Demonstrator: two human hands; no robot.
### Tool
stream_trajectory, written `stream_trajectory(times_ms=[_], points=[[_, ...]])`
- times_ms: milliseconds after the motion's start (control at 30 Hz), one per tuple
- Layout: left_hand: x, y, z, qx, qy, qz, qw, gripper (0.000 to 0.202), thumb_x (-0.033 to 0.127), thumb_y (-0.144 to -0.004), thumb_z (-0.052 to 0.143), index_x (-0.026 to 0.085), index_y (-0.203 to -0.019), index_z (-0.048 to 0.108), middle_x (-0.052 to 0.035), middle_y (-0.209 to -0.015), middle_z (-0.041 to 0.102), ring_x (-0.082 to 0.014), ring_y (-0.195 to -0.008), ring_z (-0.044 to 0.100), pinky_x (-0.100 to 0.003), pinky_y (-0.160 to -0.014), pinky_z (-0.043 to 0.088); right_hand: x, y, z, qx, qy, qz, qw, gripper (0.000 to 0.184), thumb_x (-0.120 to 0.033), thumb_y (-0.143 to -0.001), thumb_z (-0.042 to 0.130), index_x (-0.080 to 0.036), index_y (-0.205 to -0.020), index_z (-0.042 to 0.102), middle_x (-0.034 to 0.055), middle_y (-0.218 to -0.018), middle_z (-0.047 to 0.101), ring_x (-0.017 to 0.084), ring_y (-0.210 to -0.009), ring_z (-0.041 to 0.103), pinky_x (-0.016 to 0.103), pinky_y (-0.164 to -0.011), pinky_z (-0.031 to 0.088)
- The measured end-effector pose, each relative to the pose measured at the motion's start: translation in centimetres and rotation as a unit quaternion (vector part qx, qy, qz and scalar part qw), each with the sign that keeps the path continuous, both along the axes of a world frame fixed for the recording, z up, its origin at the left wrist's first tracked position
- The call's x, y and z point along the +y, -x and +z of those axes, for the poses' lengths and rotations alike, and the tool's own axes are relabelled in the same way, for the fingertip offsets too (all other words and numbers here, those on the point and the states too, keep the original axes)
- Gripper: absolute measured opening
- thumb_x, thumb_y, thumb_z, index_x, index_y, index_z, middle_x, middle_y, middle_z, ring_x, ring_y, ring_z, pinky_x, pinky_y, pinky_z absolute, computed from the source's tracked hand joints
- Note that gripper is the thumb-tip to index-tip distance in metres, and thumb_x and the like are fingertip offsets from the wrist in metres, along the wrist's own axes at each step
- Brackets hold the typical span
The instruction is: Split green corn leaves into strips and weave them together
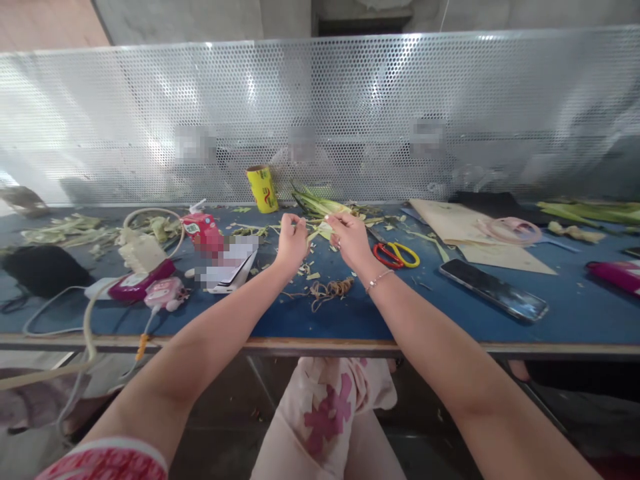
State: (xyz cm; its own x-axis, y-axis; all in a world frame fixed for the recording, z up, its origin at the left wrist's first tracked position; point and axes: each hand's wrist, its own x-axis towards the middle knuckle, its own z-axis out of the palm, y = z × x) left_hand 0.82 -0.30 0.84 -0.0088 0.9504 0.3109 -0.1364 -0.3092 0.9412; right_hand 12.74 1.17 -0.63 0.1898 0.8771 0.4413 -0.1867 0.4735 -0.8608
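Note:
A pale green strip that looks like corn husk (324, 229) spans the small gap between my two hands, above the blue table. My left hand (293, 239) is closed, pinching the strip's left end; its fingertips are partly hidden. My right hand (347, 237) pinches the other end between thumb and fingers. Just behind lies a bunch of long green husk leaves (320, 200). Scissors with one red and one yellow handle (395, 255) lie beside my right wrist. Nearer the table's front edge rests a tangled bundle of brown twine-like strands (331, 292).
A yellow roll (262, 189) stands near the perforated metal screen (320, 113). Phones, one a dark phone (494, 289), lie on both sides. Cables and a purple power strip (140, 280) crowd the left. Cardboard (450, 227) holds a pink tape roll (515, 231) at right.

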Motion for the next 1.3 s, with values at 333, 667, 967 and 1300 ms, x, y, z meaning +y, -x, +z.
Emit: stream_trajectory(times_ms=[333, 667, 967, 1300], points=[[0.6, 0.4, -0.4, 0.005, -0.018, -0.020, 1.000, 0.021, 0.037, -0.089, 0.047, 0.024, -0.083, 0.031, 0.0101, -0.051, 0.023, -0.0033, -0.032, 0.020, -0.018, -0.035, 0.016, -0.5, -0.2, -0.1, -0.017, -0.002, -0.015, 1.000, 0.039, -0.060, -0.073, 0.060, -0.021, -0.072, 0.057, -0.0064, -0.047, 0.039, 0.006, -0.036, 0.032, 0.022, -0.037, 0.028], [0.4, 0.8, -0.8, 0.085, -0.061, 0.001, 0.994, 0.018, 0.037, -0.089, 0.046, 0.024, -0.084, 0.035, 0.0094, -0.051, 0.035, -0.0036, -0.032, 0.030, -0.018, -0.035, 0.024, -0.5, 0.1, -0.3, -0.063, 0.135, 0.086, 0.985, 0.052, -0.069, -0.074, 0.050, -0.018, -0.064, 0.056, 0.0024, -0.055, 0.055, 0.011, -0.046, 0.048, 0.026, -0.046, 0.038], [0.1, 0.3, -0.2, 0.012, 0.076, -0.068, 0.995, 0.021, 0.036, -0.086, 0.054, 0.017, -0.082, 0.049, 0.0055, -0.053, 0.051, -0.0037, -0.035, 0.041, -0.016, -0.036, 0.031, -0.6, -0.4, -0.2, -0.107, 0.014, 0.011, 0.994, 0.026, -0.042, -0.071, 0.064, -0.016, -0.067, 0.064, -0.0023, -0.054, 0.054, 0.009, -0.051, 0.046, 0.024, -0.051, 0.039], [0.3, 0.3, -0.2, -0.112, 0.138, -0.133, 0.975, 0.015, 0.024, -0.079, 0.064, 0.012, -0.074, 0.057, 0.0006, -0.059, 0.060, -0.0043, -0.050, 0.053, -0.016, -0.051, 0.045, -1.4, -0.4, 0.5, -0.172, -0.034, -0.002, 0.984, 0.021, -0.038, -0.073, 0.062, -0.018, -0.073, 0.069, 0.0006, -0.063, 0.064, 0.011, -0.053, 0.050, 0.025, -0.053, 0.042]])
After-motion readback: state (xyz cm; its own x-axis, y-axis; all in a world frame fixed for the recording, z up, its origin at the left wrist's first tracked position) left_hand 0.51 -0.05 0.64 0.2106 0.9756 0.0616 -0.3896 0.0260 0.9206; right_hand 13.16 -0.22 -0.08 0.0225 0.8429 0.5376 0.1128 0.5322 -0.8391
